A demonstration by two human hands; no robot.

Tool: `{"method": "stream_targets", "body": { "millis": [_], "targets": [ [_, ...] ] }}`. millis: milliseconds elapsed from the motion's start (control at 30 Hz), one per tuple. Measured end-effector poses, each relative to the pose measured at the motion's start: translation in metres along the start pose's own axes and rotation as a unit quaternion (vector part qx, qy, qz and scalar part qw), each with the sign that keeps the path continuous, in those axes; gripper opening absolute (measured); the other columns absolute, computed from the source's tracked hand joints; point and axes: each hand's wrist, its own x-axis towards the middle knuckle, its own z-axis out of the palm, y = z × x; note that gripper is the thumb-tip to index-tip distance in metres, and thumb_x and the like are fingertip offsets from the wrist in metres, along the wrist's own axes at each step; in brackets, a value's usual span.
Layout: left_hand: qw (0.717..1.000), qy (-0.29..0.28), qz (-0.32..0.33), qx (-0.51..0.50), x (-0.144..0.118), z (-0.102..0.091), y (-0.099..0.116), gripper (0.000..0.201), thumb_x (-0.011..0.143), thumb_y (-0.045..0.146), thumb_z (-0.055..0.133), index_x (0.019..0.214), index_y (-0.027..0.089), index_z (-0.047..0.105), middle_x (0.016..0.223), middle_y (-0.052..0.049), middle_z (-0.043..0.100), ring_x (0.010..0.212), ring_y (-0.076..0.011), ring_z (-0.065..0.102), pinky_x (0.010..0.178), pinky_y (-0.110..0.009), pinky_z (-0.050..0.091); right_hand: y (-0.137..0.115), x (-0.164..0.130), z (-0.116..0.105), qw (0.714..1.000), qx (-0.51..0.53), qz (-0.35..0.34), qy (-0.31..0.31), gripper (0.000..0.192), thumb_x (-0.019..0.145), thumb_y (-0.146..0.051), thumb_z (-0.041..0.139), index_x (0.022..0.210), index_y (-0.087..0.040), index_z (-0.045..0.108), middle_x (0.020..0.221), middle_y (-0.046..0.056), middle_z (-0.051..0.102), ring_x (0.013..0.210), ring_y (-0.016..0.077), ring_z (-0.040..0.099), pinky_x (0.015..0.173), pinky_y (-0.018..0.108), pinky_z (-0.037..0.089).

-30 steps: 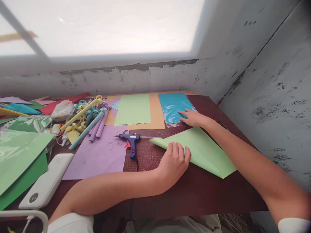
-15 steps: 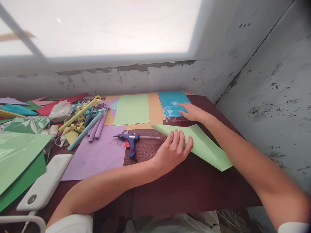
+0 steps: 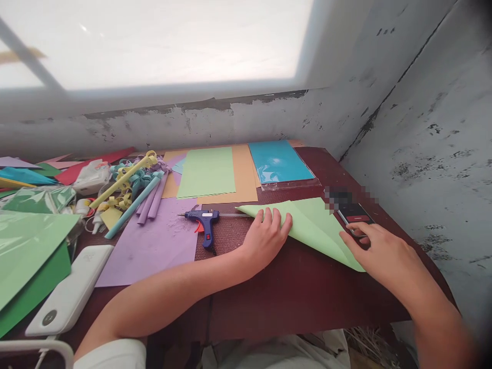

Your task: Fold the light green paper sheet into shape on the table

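Note:
A light green paper sheet (image 3: 314,225) lies at a slant before me, its near edge curled over into a loose, pointed roll. My left hand (image 3: 265,238) grips this curl, fingers bent over its upper side. My right hand (image 3: 382,256) hovers by the sheet's right corner, thumb and forefinger apart at the near end of a phone (image 3: 355,212); whether they touch it I cannot tell. Left of the sheet, a blue hot glue gun (image 3: 208,225) lies on its side, a clear glue stick in its back end running towards my left hand.
Behind are a flat light green sheet (image 3: 207,171), orange sheets (image 3: 246,179) and a blue paper pack (image 3: 282,163). To the left lie a purple sheet (image 3: 154,251), rolled paper tubes (image 3: 132,205), curled strips, glue bottles and a white power bank (image 3: 71,289). A wall (image 3: 430,154) borders the right side.
My right hand has left the blue paper pack and come nearer, to the right of the green sheet. The phone now shows. My left hand has shifted slightly left with the curled edge.

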Motion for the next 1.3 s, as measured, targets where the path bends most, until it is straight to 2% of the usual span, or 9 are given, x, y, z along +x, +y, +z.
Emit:
{"method": "stream_targets", "body": {
  "millis": [167, 300, 500, 800, 900, 1033, 1133, 1200, 1300],
  "targets": [
    [0.999, -0.020, 0.003, -0.049, -0.002, -0.002, 0.000, 0.054, 0.100, 0.021, 0.043, 0.152, 0.008, 0.043, 0.142, -0.026, 0.057, 0.128, -0.0362, 0.057, 0.105, -0.049, 0.043, 0.008, -0.038, 0.018, 0.995, 0.018, 0.078, 0.064, 0.041, 0.093, -0.062, 0.044, 0.109, -0.030, 0.064, 0.108, 0.011, 0.073, 0.094, 0.0362, 0.067, 0.069, 0.049, 0.050],
    [0.997, -0.013, 0.005, -0.079, -0.005, -0.009, 0.000, 0.054, 0.102, 0.034, 0.039, 0.149, 0.008, 0.046, 0.137, -0.025, 0.059, 0.122, -0.0374, 0.058, 0.104, -0.050, 0.042, 0.004, -0.042, 0.023, 0.994, 0.073, 0.065, 0.051, 0.036, 0.089, -0.057, 0.050, 0.111, -0.031, 0.064, 0.103, 0.007, 0.072, 0.092, 0.0327, 0.065, 0.074, 0.048, 0.052],
    [0.995, 0.004, 0.002, -0.096, -0.007, -0.010, 0.000, 0.056, 0.106, 0.042, 0.026, 0.142, 0.009, 0.052, 0.128, -0.024, 0.062, 0.115, -0.0354, 0.059, 0.101, -0.049, 0.042, -0.002, -0.043, 0.026, 0.996, 0.061, 0.055, 0.044, 0.047, 0.090, -0.057, 0.048, 0.126, -0.031, 0.062, 0.124, 0.009, 0.071, 0.106, 0.0360, 0.065, 0.081, 0.051, 0.053],
    [0.995, 0.000, -0.002, -0.100, -0.004, -0.005, -0.001, 0.060, 0.107, 0.049, 0.023, 0.140, 0.009, 0.054, 0.125, -0.023, 0.063, 0.114, -0.0344, 0.058, 0.099, -0.047, 0.041, -0.010, -0.044, 0.027, 0.995, 0.082, 0.025, 0.043, 0.038, 0.091, -0.050, 0.047, 0.119, -0.032, 0.065, 0.119, 0.006, 0.073, 0.104, 0.0330, 0.069, 0.077, 0.045, 0.054],
    [0.994, -0.002, -0.002, -0.106, -0.004, -0.003, -0.001, 0.063, 0.107, 0.053, 0.023, 0.141, 0.009, 0.054, 0.127, -0.024, 0.062, 0.115, -0.0341, 0.058, 0.100, -0.047, 0.041, -0.010, -0.039, 0.022, 0.992, 0.103, 0.013, 0.070, 0.038, 0.093, -0.052, 0.047, 0.119, -0.031, 0.066, 0.123, 0.008, 0.072, 0.103, 0.0319, 0.071, 0.081, 0.045, 0.055],
    [0.994, -0.009, 0.003, -0.113, -0.004, -0.003, -0.001, 0.069, 0.105, 0.059, 0.025, 0.143, 0.008, 0.053, 0.129, -0.024, 0.061, 0.117, -0.0355, 0.057, 0.102, -0.047, 0.039, 0.003, -0.013, 0.012, 0.989, 0.050, 0.041, 0.131, 0.069, 0.091, -0.065, 0.049, 0.146, -0.023, 0.053, 0.141, 0.019, 0.062, 0.127, 0.0435, 0.061, 0.099, 0.056, 0.051],
    [0.993, -0.013, 0.005, -0.118, -0.004, -0.004, -0.001, 0.065, 0.103, 0.056, 0.033, 0.142, 0.009, 0.052, 0.126, -0.023, 0.061, 0.113, -0.0356, 0.057, 0.099, -0.047, 0.041, 0.021, 0.014, 0.010, 0.994, 0.013, 0.093, 0.050, 0.101, 0.085, -0.074, 0.053, 0.162, -0.012, 0.032, 0.149, 0.027, 0.055, 0.132, 0.0523, 0.055, 0.099, 0.065, 0.049],
    [0.993, -0.017, 0.004, -0.120, -0.004, -0.005, -0.002, 0.057, 0.102, 0.047, 0.038, 0.143, 0.010, 0.051, 0.124, -0.022, 0.061, 0.110, -0.0344, 0.058, 0.096, -0.046, 0.042, 0.032, 0.026, 0.012, 0.994, 0.008, 0.106, 0.010, 0.105, 0.083, -0.074, 0.055, 0.163, -0.010, 0.032, 0.145, 0.027, 0.059, 0.128, 0.0542, 0.057, 0.097, 0.067, 0.050],
    [0.993, -0.027, 0.007, -0.113, -0.001, -0.005, -0.003, 0.053, 0.100, 0.035, 0.040, 0.145, 0.010, 0.049, 0.123, -0.021, 0.061, 0.107, -0.0331, 0.058, 0.094, -0.046, 0.043, 0.043, 0.036, 0.013, 0.994, 0.021, 0.104, 0.014, 0.104, 0.081, -0.073, 0.057, 0.161, -0.012, 0.036, 0.141, 0.024, 0.064, 0.124, 0.0542, 0.059, 0.094, 0.067, 0.050]
  ]
}}
